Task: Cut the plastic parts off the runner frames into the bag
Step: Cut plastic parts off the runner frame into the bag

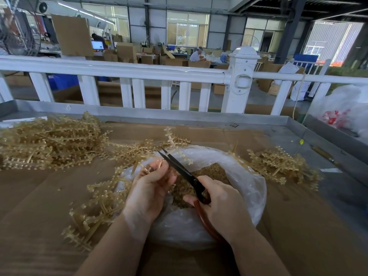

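Note:
My left hand (148,188) grips a tan plastic runner frame (175,145) and holds it up over a clear plastic bag (253,188). The bag lies open on the table, and loose tan cut parts (215,174) fill its middle. My right hand (223,204) grips black scissors (179,168) by their dark red handles. The blades are slightly parted, and their tips are at a branch of the held frame, just above my left fingers.
A big heap of runner frames (49,142) lies at the left, a smaller heap (278,164) at the right, and more frames (95,208) beside my left wrist. Cardboard (39,196) covers the metal-rimmed table. A white railing (139,70) runs behind it.

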